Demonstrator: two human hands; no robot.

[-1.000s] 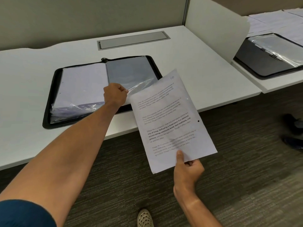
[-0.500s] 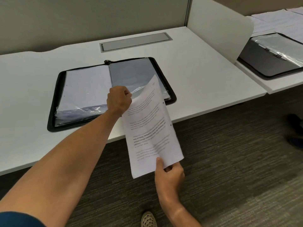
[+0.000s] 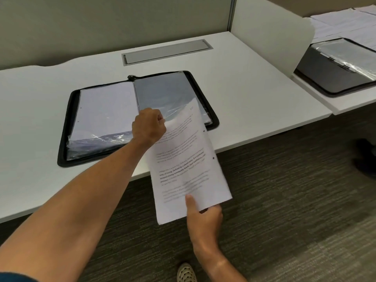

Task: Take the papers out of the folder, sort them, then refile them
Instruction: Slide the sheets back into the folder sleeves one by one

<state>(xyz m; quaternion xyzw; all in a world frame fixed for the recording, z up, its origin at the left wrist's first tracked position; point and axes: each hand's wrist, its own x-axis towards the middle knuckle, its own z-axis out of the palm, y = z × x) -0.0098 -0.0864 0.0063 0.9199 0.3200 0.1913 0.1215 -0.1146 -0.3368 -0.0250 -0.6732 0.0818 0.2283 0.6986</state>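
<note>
Two white desks fill most of your view: the nearer desk (image 3: 254, 82) runs across in front of you, and a second desk (image 3: 345, 102) sits just beside it on the right, behind a white divider panel (image 3: 272, 35). On the nearer desk, close to its front edge, your black zip folder (image 3: 65, 139) lies open and flat, with a stack of plastic sleeves holding white pages on its left half (image 3: 105, 110) and a clear sleeve (image 3: 162, 94) over its darker right half. Behind it, a grey cable hatch (image 3: 166, 51) is set into the desk top. A second black folder (image 3: 329, 76) lies open on the far desk, with loose papers (image 3: 345, 21) spread beyond it. Your printed sheet (image 3: 189, 159) hangs tilted over the desk's front edge, its top part overlapping the folder's right half and its lower part out over the carpet (image 3: 284, 200); small black dots mark its right margin. Your left hand (image 3: 148, 125) is curled at the near edge of the clear sleeve, fingers pinching the plastic. Your right hand (image 3: 203, 218) pinches the sheet's bottom edge, thumb pressed on top and fingers curled beneath. A light shoe (image 3: 186, 272) shows at the bottom of the view.
</note>
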